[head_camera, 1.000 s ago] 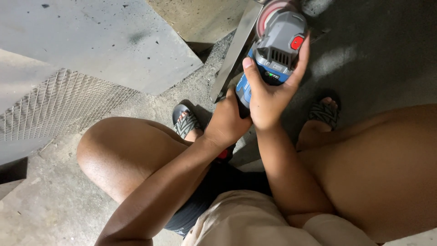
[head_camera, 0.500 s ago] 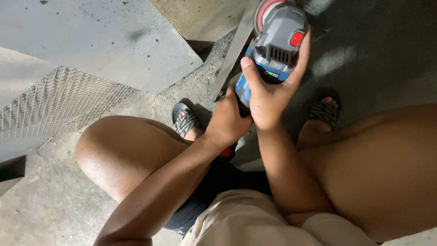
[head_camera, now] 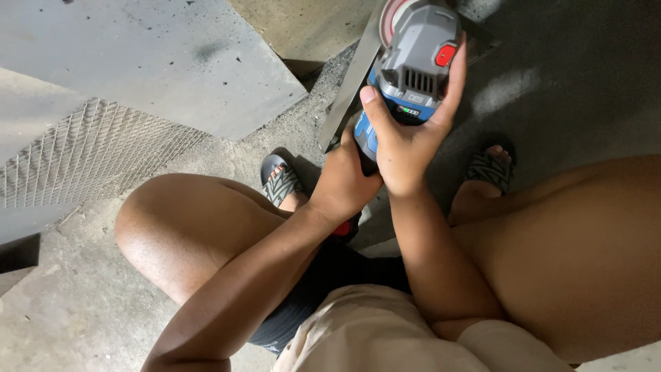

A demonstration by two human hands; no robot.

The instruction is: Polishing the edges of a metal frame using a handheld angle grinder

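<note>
A: What is held at this moment?

B: A grey and blue angle grinder [head_camera: 413, 65] is gripped by both hands. The right hand [head_camera: 406, 141] is wrapped over the rear of the body, thumb up one side and fingers [head_camera: 451, 86] up the other, beside the red switch. The left hand [head_camera: 344, 182] is closed round the handle lower down, partly hidden behind the right.

A: And where is the grinder placed?

B: At the top of the view, its disc [head_camera: 392, 14] set against a narrow metal strip [head_camera: 351, 96] that lies slanted on the concrete floor [head_camera: 82, 303] — whether the disc is touching or just above cannot be told.

A: Has anything shifted?

B: Compared with a second ago, the tool is seen slightly higher along the strip; the grip itself is unchanged. The work along the strip can be judged to be under way, not finished.

A: What lies around?

B: A grey metal sheet [head_camera: 151, 62] and a mesh panel [head_camera: 82, 158] are seen to the left. Sandals [head_camera: 279, 182] are worn — one by each knee.
</note>
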